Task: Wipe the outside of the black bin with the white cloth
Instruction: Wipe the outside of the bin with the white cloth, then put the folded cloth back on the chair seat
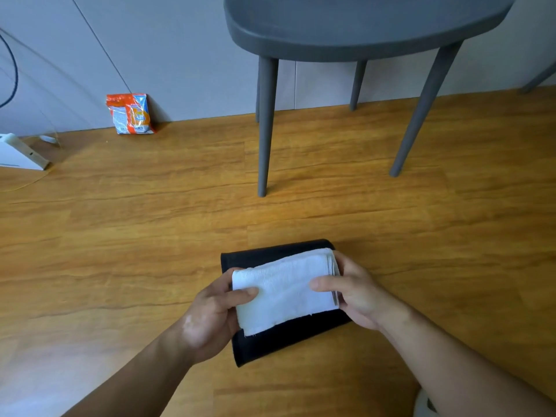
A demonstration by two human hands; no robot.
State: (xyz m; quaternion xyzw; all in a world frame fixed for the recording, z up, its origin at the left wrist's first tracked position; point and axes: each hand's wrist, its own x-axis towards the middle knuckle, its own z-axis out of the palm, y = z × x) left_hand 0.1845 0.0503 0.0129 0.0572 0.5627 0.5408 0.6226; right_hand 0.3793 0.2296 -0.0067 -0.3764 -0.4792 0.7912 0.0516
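Observation:
The black bin [270, 341] stands on the wooden floor near the bottom middle of the view, seen from above. Over it I hold a folded white cloth [285, 290] stretched between both hands. My left hand [210, 314] pinches the cloth's left end, thumb on top. My right hand [358, 293] grips the right, folded end, thumb lying across the top. The cloth covers most of the bin's top; only its far edge and its near side show.
A grey chair [346, 31] stands on the floor behind the bin, its nearest leg [266, 130] about a hand's length beyond it. An orange snack packet [131, 114] leans against the wall at left. A white device [18, 153] and cables are at far left.

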